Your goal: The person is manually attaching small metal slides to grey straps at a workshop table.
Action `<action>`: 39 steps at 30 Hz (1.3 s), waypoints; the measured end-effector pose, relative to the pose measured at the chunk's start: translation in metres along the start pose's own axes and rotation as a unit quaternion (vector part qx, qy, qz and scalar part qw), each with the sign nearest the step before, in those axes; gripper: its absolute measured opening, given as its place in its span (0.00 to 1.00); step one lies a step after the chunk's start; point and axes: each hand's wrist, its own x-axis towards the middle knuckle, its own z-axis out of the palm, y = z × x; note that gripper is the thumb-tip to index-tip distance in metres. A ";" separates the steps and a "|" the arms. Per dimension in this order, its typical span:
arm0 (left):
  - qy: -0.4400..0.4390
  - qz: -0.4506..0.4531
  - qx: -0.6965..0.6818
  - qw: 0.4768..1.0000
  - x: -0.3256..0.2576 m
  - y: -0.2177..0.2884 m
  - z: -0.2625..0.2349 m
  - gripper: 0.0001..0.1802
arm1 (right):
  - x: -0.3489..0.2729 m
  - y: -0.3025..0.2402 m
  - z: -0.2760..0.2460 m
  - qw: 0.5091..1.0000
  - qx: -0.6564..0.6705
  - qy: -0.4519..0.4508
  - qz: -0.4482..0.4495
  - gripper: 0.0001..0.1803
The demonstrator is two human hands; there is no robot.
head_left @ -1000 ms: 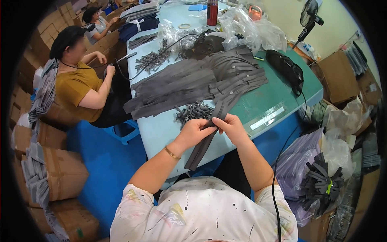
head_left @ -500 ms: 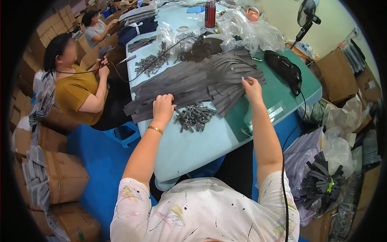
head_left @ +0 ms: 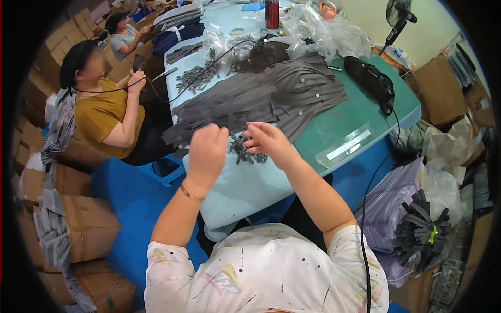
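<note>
My left hand (head_left: 206, 154) is raised over the table's near edge, slightly blurred, fingers curled in; anything in them is hidden. Close to its right, my right hand (head_left: 271, 145) reaches leftward with bent fingers apart, and I see nothing in them. Partly behind both hands lies a pile of small dark grey pieces (head_left: 244, 153) with metallic bits. Beyond the hands, long dark grey fabric strips (head_left: 235, 104) are spread in overlapping layers. Several small pale round pieces (head_left: 318, 95) rest on the strips at the right.
A second heap of small grey pieces (head_left: 195, 78) lies farther back. A black bag (head_left: 370, 83), clear plastic bags (head_left: 318, 34) and a red bottle (head_left: 272, 14) stand around the strips. A black cable (head_left: 367, 235) hangs by my right arm. At left sits a person in a mustard top (head_left: 112, 112).
My right hand has left the strips at the right and come in beside my left hand. My left hand has lifted off the strips' near edge toward me.
</note>
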 end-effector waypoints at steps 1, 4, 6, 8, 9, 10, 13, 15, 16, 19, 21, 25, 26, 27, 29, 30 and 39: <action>-0.003 0.000 0.002 1.000 -0.008 0.012 -0.003 0.06 | -0.002 0.006 0.010 1.000 0.007 0.006 -0.005 0.22; -0.004 0.043 -0.006 0.999 -0.029 0.040 -0.008 0.10 | -0.004 0.032 0.014 0.999 0.039 -0.019 -0.026 0.16; -0.053 -0.014 -0.167 0.985 -0.037 0.048 -0.009 0.11 | -0.013 0.043 0.012 0.999 0.029 -0.015 -0.022 0.12; -0.066 -0.047 -0.229 0.970 -0.035 0.040 -0.014 0.11 | -0.021 0.050 0.006 0.998 0.057 -0.038 -0.002 0.11; -0.059 -0.140 -0.290 0.945 -0.032 0.034 -0.013 0.11 | -0.025 0.053 0.004 0.996 0.056 -0.058 0.026 0.11; -0.050 -0.233 -0.347 0.907 -0.030 0.028 -0.010 0.12 | -0.028 0.057 0.004 0.994 0.054 -0.079 0.055 0.11; -0.107 -0.318 -0.513 0.790 -0.033 0.017 0.014 0.14 | -0.037 0.060 0.008 0.988 0.036 -0.129 0.075 0.11; -0.170 -0.407 -0.664 0.603 -0.029 0.015 0.015 0.11 | -0.038 0.063 0.007 0.980 0.029 -0.175 0.087 0.13; -0.173 -0.407 -0.665 0.602 -0.030 0.017 0.020 0.11 | -0.039 0.063 0.005 0.981 0.031 -0.173 0.088 0.13; -0.144 -0.424 -0.680 0.580 -0.038 0.018 0.037 0.08 | -0.041 0.062 -0.003 0.987 -0.009 -0.148 0.064 0.16; -0.118 -0.420 -0.670 0.601 -0.041 0.020 0.042 0.07 | -0.037 0.065 -0.009 0.991 -0.098 0.002 -0.086 0.20; -0.122 -0.424 -0.670 0.597 -0.044 0.026 0.048 0.07 | -0.031 0.054 -0.018 0.988 -0.091 0.072 -0.103 0.18; -0.125 -0.431 -0.674 0.586 -0.044 0.028 0.048 0.08 | -0.031 0.052 -0.019 0.988 -0.090 0.073 -0.102 0.18; -0.127 -0.438 -0.679 0.576 -0.044 0.029 0.048 0.08 | -0.031 0.051 -0.020 0.989 -0.088 0.076 -0.086 0.14; -0.139 -0.434 -0.676 0.579 -0.044 0.029 0.048 0.09 | -0.033 0.050 -0.021 0.991 -0.085 0.078 -0.070 0.12; -0.150 -0.429 -0.673 0.584 -0.045 0.029 0.048 0.10 | -0.034 0.049 -0.020 0.990 -0.086 0.085 -0.073 0.10; -0.344 -0.330 -0.597 0.645 -0.070 0.003 0.027 0.16 | -0.033 0.035 -0.051 0.974 -0.029 0.174 -0.142 0.09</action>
